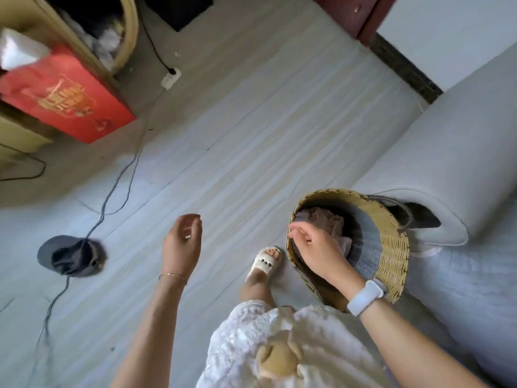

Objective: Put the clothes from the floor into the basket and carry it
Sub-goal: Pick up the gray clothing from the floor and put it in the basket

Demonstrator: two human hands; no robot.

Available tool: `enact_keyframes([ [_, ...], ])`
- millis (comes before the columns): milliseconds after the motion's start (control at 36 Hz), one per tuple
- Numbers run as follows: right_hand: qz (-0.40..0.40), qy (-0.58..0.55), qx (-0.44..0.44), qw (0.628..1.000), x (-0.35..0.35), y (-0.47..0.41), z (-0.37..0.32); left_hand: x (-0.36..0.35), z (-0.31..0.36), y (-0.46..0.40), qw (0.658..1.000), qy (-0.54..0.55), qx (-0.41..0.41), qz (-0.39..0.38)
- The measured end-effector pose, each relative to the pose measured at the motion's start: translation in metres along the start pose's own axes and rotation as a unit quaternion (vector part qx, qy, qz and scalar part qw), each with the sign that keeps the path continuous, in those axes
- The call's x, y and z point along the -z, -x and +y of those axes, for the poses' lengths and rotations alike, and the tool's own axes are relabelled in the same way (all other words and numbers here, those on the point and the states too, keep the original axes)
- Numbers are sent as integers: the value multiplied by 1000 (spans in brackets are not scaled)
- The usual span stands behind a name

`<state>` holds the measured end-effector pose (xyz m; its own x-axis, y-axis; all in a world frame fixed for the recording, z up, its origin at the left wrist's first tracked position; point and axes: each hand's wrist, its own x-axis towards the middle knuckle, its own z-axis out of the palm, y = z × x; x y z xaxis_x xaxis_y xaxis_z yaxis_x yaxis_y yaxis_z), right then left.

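A woven yellow basket stands on the floor at the right, against a white mattress. Pinkish and grey clothes lie inside it. My right hand hovers over the basket's near rim with its fingers loosely curled and nothing in them. My left hand hangs over bare floor to the left of the basket, fingers apart and empty. A dark grey garment lies crumpled on the floor at the far left, well away from both hands.
A thin cable runs across the floor past the dark garment. A red box sits on low wooden furniture at the top left. A power strip lies near the wall. My sandalled foot stands beside the basket.
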<state>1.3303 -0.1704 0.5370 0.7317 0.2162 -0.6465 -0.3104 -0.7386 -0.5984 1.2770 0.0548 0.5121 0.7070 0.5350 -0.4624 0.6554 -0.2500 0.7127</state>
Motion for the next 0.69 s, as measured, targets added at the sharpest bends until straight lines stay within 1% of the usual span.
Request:
enact_keyframes([
  [83, -39, 19, 32, 999, -23, 7, -12, 34, -36, 30, 997, 43, 30, 58],
  [167, -53, 30, 70, 996, -54, 15, -19, 61, -74, 67, 989, 82, 53, 111],
  [306, -82, 56, 94, 991, -117, 32, -21, 91, -143, 139, 964, 134, 118, 197],
  [444, -140, 84, 106, 981, -179, 61, -16, 112, -200, 208, 931, 189, 205, 236],
  [583, -216, 116, 100, 964, -232, 87, -30, 150, -239, 245, 895, 234, 247, 288],
  [694, -219, 136, 111, 960, -276, 88, -62, 191, -272, 246, 875, 261, 265, 308],
])
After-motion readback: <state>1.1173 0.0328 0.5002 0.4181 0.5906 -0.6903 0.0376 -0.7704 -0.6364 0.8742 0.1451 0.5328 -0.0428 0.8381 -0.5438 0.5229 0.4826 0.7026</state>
